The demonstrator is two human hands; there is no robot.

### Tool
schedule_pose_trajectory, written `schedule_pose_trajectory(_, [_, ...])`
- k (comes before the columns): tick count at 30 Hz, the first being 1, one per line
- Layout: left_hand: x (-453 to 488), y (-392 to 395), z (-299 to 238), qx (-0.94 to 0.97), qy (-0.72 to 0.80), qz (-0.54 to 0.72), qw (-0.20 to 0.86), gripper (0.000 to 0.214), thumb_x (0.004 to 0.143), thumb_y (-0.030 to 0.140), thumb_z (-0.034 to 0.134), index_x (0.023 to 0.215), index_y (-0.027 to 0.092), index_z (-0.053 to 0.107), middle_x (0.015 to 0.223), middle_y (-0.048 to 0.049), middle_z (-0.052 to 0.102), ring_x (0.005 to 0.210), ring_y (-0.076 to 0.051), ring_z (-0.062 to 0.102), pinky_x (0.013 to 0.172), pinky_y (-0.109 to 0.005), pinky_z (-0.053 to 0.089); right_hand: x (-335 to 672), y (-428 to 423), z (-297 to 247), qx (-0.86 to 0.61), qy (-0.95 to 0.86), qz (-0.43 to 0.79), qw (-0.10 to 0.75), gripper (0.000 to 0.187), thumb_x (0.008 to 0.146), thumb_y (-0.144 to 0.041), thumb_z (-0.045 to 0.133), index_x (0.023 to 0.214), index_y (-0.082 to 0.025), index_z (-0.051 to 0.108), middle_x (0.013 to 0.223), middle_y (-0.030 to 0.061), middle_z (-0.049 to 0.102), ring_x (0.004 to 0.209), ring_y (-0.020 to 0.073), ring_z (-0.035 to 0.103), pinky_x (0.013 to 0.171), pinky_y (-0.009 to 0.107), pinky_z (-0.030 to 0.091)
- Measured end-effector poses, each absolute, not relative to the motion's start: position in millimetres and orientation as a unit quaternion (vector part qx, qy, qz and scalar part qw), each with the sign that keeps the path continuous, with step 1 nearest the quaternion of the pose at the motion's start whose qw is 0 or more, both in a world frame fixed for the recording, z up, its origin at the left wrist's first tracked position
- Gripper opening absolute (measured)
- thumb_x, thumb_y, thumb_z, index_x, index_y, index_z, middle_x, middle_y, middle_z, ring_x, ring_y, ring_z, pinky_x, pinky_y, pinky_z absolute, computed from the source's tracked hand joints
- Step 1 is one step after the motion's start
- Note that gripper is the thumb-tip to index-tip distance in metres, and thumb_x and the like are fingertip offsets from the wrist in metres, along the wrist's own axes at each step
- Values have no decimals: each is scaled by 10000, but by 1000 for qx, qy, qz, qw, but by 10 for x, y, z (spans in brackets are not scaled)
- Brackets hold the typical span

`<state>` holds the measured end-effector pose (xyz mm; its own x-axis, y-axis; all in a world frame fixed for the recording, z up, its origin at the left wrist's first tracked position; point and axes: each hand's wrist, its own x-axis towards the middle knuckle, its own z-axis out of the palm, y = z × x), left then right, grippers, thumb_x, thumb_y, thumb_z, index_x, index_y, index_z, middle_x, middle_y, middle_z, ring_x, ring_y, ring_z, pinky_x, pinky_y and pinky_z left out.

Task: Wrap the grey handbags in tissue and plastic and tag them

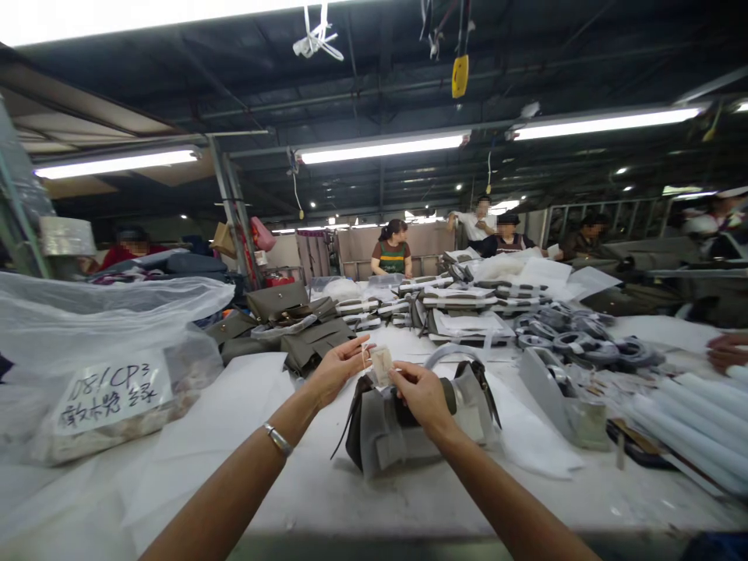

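Note:
A handbag in dark grey-green, partly wrapped in pale translucent sheet, stands upright on the white table in front of me. Above its top left side, a small cream tag is pinched between the thumb and fingers of my right hand. My left hand, with a silver bracelet on its wrist, has its fingertips together at a thin white string loop beside the tag. The bag's far side is mostly hidden.
A clear plastic sack with handwriting lies left. Folded dark bags and wrapped stacks fill the back. Right are coiled wrapped straps, an open box and white rolls. A co-worker's hand shows at the right edge.

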<state>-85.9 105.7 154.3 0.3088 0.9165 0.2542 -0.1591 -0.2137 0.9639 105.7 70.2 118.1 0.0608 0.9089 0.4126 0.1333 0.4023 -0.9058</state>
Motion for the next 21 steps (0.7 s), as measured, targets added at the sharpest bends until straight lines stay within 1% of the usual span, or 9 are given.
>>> schedule_pose_trajectory(3, [-842, 1046, 1586, 640, 317, 478, 512, 753, 732, 466, 800, 1369, 174, 525, 1245, -144, 662, 1105, -228, 633, 982, -345, 477, 1090, 705, 1256, -429, -658, 268, 557, 276, 828, -360, 608, 978, -196, 771, 829, 36, 753, 689, 203, 667, 672, 295, 508])
schedule_pose_trajectory(6, [-789, 1015, 1715, 699, 325, 440, 460, 643, 751, 392, 772, 1322, 171, 575, 1106, -108, 718, 962, -197, 661, 901, -322, 495, 1126, 704, 1397, -396, -727, 202, 524, 233, 865, -306, 577, 960, -244, 780, 963, 16, 764, 877, 228, 696, 811, 312, 509])
schedule_pose_trajectory(10, [-706, 978, 1996, 781, 347, 390, 343, 398, 676, 217, 760, 1069, 158, 733, 868, -35, 742, 696, -140, 595, 749, -270, 473, 1217, 748, 1521, -377, -767, 181, 487, 222, 891, -297, 572, 962, -239, 774, 910, 16, 767, 819, 211, 697, 807, 307, 507])
schedule_pose_trajectory(12, [-678, 974, 2180, 806, 360, 378, 280, 321, 639, 168, 748, 959, 164, 766, 791, -12, 732, 680, -150, 572, 750, -271, 459, 1295, 791, 1501, -387, -772, 145, 482, 238, 915, -301, 549, 996, -221, 757, 935, 37, 759, 839, 212, 687, 826, 318, 501])
schedule_pose_trajectory(13, [-668, 975, 2283, 813, 365, 377, 251, 321, 632, 156, 741, 951, 173, 771, 776, -4, 727, 698, -162, 577, 771, -275, 456, 1341, 813, 1467, -396, -774, 117, 480, 245, 922, -302, 544, 1029, -213, 745, 979, 53, 750, 887, 222, 680, 852, 333, 495])
schedule_pose_trajectory(15, [-650, 974, 2505, 822, 371, 384, 201, 387, 643, 137, 725, 1024, 197, 761, 763, 5, 716, 745, -187, 591, 829, -286, 448, 1432, 850, 1365, -411, -784, 64, 462, 263, 921, -301, 559, 1110, -207, 716, 1102, 83, 720, 1023, 255, 649, 919, 372, 473])
schedule_pose_trajectory(17, [-626, 949, 2707, 824, 371, 394, 163, 457, 669, 112, 696, 1111, 221, 735, 774, 7, 703, 781, -202, 596, 887, -295, 435, 1512, 865, 1243, -413, -802, 42, 430, 283, 920, -300, 573, 1164, -223, 693, 1173, 87, 696, 1096, 270, 622, 964, 398, 454])
schedule_pose_trajectory(19, [-578, 872, 2808, 830, 362, 404, 129, 485, 700, 90, 666, 1159, 241, 712, 813, 0, 693, 811, -211, 595, 924, -302, 426, 1570, 860, 1135, -408, -815, 36, 409, 281, 930, -313, 570, 1176, -246, 687, 1170, 74, 700, 1088, 266, 625, 975, 411, 446])
schedule_pose_trajectory(21, [-493, 730, 2727, 849, 338, 400, 75, 504, 760, 87, 629, 1233, 255, 665, 917, -22, 694, 863, -221, 606, 938, -305, 430, 1605, 848, 1062, -402, -821, 27, 405, 268, 940, -333, 565, 1163, -254, 692, 1134, 70, 716, 1055, 264, 637, 984, 432, 435])
